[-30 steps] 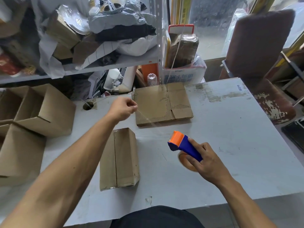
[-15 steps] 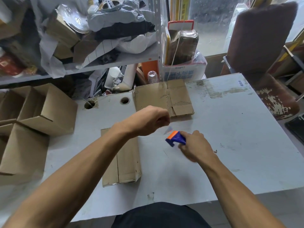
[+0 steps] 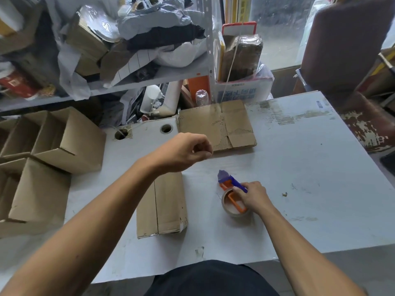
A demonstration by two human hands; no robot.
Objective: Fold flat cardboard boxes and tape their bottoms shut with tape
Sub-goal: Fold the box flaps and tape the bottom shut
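Cardboard box (image 3: pixel 162 205) untaped; left hand (image 3: pixel 183 151) pinching something, strip unseen; right hand (image 3: pixel 253 196) gripping tape dispenser (image 3: pixel 233 195). Risk: tape self-sticking.

Two hands (image 3: pixel 183 151) (image 3: pixel 253 196); one tape dispenser (image 3: pixel 233 196) under the right; one folded box (image 3: pixel 162 207) below the left; one flat cardboard stack (image 3: pixel 215 127) beyond them; two open boxes (image 3: pixel 64 142) (image 3: pixel 32 193) left.

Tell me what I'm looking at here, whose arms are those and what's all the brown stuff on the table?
The camera sits on a person's head, looking down, so the arms are theirs. The right hand holds a blue and orange tape dispenser resting on the white table. The left hand is raised with curled fingers; whether it pinches tape is unclear. The brown stuff is cardboard: a folded box lying near them, a flat stack farther back, and open boxes on the left.
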